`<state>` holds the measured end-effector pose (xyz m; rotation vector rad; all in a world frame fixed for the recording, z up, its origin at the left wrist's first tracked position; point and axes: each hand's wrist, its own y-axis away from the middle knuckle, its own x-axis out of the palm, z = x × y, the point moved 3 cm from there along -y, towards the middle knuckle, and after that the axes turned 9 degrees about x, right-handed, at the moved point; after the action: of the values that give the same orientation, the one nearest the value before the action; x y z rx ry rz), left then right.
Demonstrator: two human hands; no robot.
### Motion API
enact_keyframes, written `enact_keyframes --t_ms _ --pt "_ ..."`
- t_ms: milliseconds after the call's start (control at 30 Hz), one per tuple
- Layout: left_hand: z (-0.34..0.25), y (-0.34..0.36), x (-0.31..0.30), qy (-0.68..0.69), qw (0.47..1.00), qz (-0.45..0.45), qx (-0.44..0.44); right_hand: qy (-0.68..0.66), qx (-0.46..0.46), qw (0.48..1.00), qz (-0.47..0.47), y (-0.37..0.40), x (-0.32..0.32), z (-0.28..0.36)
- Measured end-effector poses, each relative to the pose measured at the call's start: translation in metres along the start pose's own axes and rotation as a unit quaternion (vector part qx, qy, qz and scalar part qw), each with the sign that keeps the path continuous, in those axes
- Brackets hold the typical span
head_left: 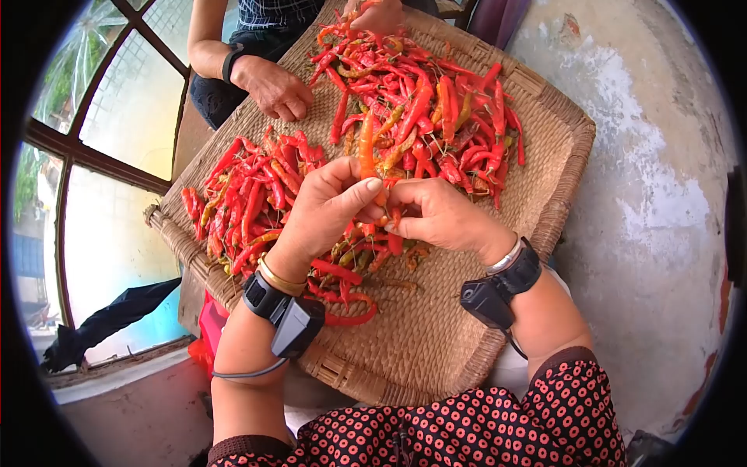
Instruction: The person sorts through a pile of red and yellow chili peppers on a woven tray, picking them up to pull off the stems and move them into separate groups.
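Near the middle of the view, my left hand (pixel 334 204) is closed on an orange pepper (pixel 367 148) that points up past its fingers. Close beside it on the right, my right hand (pixel 443 214) pinches a small red pepper (pixel 395 243), whose lower end shows below the fingertips. The fingertips of both hands nearly meet. Under and around them lie red peppers, one heap (pixel 257 187) to the left and a larger heap (pixel 436 101) behind, on a woven tray (pixel 436 335). Some peppers are greenish or orange.
Across the tray sits another person, one hand (pixel 274 87) resting near its left edge and the other (pixel 377 15) at the far heap. A framed window (pixel 117 101) stands left, with dark cloth (pixel 113 323) below. A worn wall (pixel 630 156) is on the right.
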<state>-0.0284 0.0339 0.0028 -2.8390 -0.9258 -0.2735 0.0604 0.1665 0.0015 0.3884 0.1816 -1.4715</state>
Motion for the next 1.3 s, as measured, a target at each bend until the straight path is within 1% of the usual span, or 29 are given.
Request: enact_keyframes --t_ms 100,133,167,200,233,267,300,333,367,433,467,500,533,567,600,667,700,767,833,867,900,1000,1067,1100,1167,1200,1233,1267,1300 --pt "0.002 0.000 -0.002 -0.026 0.999 -0.005 -0.018 -0.007 0.083 0.996 -0.044 -0.001 0.001 -0.006" --pt "0.002 0.000 -0.004 -0.053 0.998 -0.007 -0.026 -0.008 0.083 0.996 -0.044 -0.001 0.001 -0.007" --pt "0.001 0.000 -0.005 -0.053 0.998 -0.008 -0.026 -0.047 0.103 0.989 -0.099 0.000 -0.004 -0.010" --pt "0.001 0.000 -0.007 -0.092 0.994 -0.017 -0.065 -0.085 0.123 0.977 -0.153 0.000 -0.010 -0.013" --pt "0.001 0.000 -0.009 -0.130 0.986 -0.025 -0.103 -0.084 0.122 0.977 -0.154 0.000 -0.013 -0.014" --pt "0.000 -0.002 -0.012 -0.131 0.986 -0.025 -0.102 -0.103 0.130 0.971 -0.171 0.000 -0.018 -0.017" --pt "0.001 -0.002 -0.014 -0.184 0.973 0.007 -0.139 -0.122 0.139 0.964 -0.189 0.001 -0.022 -0.019" --pt "0.002 -0.003 -0.017 -0.235 0.955 0.039 -0.176 -0.097 0.138 0.969 -0.179 0.002 -0.023 -0.018" --pt "0.000 -0.004 -0.019 -0.236 0.955 0.040 -0.176 -0.097 0.138 0.969 -0.180 0.002 -0.022 -0.018" --pt "-0.002 -0.006 -0.023 -0.255 0.945 0.047 -0.199 -0.114 0.175 0.973 -0.099 0.002 -0.014 -0.020" --pt "0.001 -0.009 -0.030 -0.257 0.952 -0.004 -0.167 -0.094 0.156 0.979 -0.092 0.001 -0.011 -0.020" --pt "-0.002 -0.016 -0.033 -0.147 0.986 -0.016 -0.076 -0.095 0.157 0.979 -0.092 0.001 -0.010 -0.019" --pt "-0.001 -0.017 -0.035 -0.065 0.993 -0.099 -0.009 -0.105 0.163 0.978 -0.084 0.002 -0.008 -0.017" --pt "-0.009 -0.018 -0.031 0.018 0.982 -0.180 0.059 -0.113 0.167 0.977 -0.075 0.002 -0.007 -0.015" --pt "-0.010 -0.017 -0.033 0.017 0.982 -0.179 0.059 -0.137 0.192 0.970 -0.063 0.002 -0.007 -0.015" --pt "-0.011 -0.014 -0.036 -0.118 0.987 -0.081 0.067 -0.147 0.185 0.970 -0.063 0.001 -0.006 -0.013" --pt "-0.005 -0.014 -0.030 -0.119 0.991 -0.047 0.042 -0.158 0.181 0.969 -0.062 0.001 -0.005 -0.013" --pt "0.002 -0.008 -0.015 -0.179 0.981 0.031 -0.067 -0.186 0.165 0.966 -0.074 -0.001 -0.006 -0.013" --pt "0.016 -0.002 -0.002 -0.230 0.958 0.166 -0.033 -0.217 0.150 0.961 -0.086 -0.001 -0.007 -0.014" --pt "0.012 0.004 0.007 -0.172 0.964 0.157 -0.126 -0.238 0.152 0.955 -0.089 0.000 -0.008 -0.014" --pt "0.015 0.006 0.009 -0.191 0.955 0.172 -0.149 -0.260 0.155 0.949 -0.092 0.000 -0.010 -0.015" --pt "0.017 0.009 0.011 -0.169 0.963 0.153 -0.143 -0.294 0.155 0.939 -0.088 0.001 -0.009 -0.015" --pt "0.012 0.007 0.004 -0.157 0.961 0.113 -0.199 -0.323 0.156 0.930 -0.087 0.002 -0.010 -0.014" --pt "0.008 0.003 -0.003 -0.194 0.954 0.112 -0.198 -0.284 0.146 0.943 -0.096 0.001 -0.015 -0.014" --pt "0.002 -0.003 -0.015 -0.181 0.964 0.062 -0.184 -0.246 0.137 0.954 -0.105 -0.001 -0.023 -0.021" --pt "0.000 -0.006 -0.021 -0.161 0.973 0.011 -0.167 -0.111 0.138 0.977 -0.119 -0.003 -0.025 -0.029" --pt "0.003 -0.011 -0.029 -0.085 0.992 -0.029 -0.092 0.026 0.136 0.982 -0.132 -0.004 -0.025 -0.033" --pt "0.000 -0.015 -0.027 -0.018 0.990 -0.132 -0.037 0.066 0.146 0.978 -0.135 -0.002 -0.023 -0.026" --pt "-0.001 -0.017 -0.025 0.049 0.971 -0.233 0.019 0.066 0.146 0.978 -0.134 -0.002 -0.020 -0.029"
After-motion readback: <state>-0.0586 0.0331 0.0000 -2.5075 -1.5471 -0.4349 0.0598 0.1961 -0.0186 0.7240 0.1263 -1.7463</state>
